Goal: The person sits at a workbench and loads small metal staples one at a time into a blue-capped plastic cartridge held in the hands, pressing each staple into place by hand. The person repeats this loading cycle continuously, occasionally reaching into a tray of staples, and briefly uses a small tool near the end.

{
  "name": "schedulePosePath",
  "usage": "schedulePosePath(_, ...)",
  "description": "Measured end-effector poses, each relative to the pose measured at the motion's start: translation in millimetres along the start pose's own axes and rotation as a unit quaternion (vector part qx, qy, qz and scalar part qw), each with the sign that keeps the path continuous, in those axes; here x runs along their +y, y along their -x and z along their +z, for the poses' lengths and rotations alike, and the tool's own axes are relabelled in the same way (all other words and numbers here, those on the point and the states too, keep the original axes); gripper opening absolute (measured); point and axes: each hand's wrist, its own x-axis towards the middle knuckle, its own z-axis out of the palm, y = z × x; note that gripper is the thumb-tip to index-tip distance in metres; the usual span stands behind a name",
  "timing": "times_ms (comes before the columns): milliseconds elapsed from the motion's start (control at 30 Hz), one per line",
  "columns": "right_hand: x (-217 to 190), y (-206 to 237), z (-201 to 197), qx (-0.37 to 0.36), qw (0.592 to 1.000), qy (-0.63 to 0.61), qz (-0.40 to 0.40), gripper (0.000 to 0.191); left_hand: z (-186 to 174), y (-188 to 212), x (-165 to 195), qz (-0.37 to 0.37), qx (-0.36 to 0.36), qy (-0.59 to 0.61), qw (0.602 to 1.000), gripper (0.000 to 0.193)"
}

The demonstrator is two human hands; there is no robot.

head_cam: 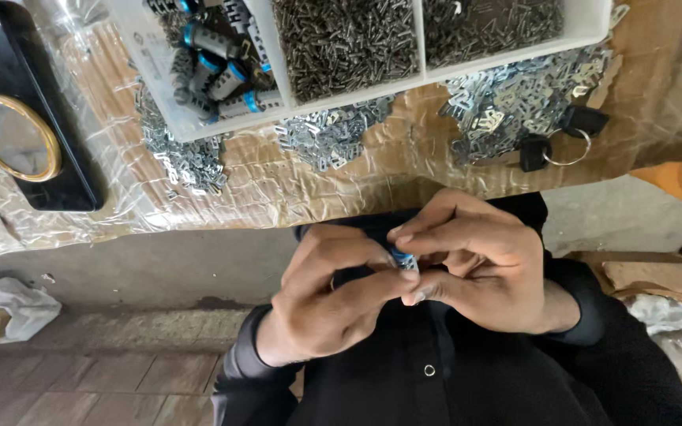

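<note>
Fitting a small part, fingertip to fingertip

Pinching a small blue-and-metal part (pixel 404 260) at the centre of the frame, the left hand (pixel 333 300) and right hand (pixel 475 264) meet over a dark shirt, each grasping the piece between thumb and fingertips. Most of the part is hidden by the fingers, so exactly how it sits cannot be told. Doing this well likely calls for a light, steady pinch, with the hands kept close to the body and braced against each other, so that the tiny piece neither twists nor slips to the floor.

Above them, along the upper edge of the frame, a white compartment tray (pixel 428 75) rests on the plastic-covered desk (pixel 278 189): grey-and-blue parts (pixel 215 67) in its left section, small dark metal pieces (pixel 341 43) in the middle one. Loose silvery stampings (pixel 515 102) spill from under the tray at upper right, beside two black key fobs (pixel 562 134) on a ring. A black, gold-rimmed object (pixel 25 118) lies at upper left.
</note>
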Motion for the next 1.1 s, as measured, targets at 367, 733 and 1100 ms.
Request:
schedulePosePath(367,1,-8,9,0.012,1.000,0.010,-0.002,0.032,0,-3,0,0.006,0.046,-0.033,0.998,0.021)
schedulePosePath(733,5,-11,0,-0.081,0.996,0.008,-0.031,0.035,-10,12,-11,-0.215,-0.025,0.258,0.942,0.044)
schedulePosePath(1100,-4,4,-15,0.033,0.993,-0.103,-0.049,0.038,4,1,-17,-0.034,-0.036,-0.356,0.933,0.050)
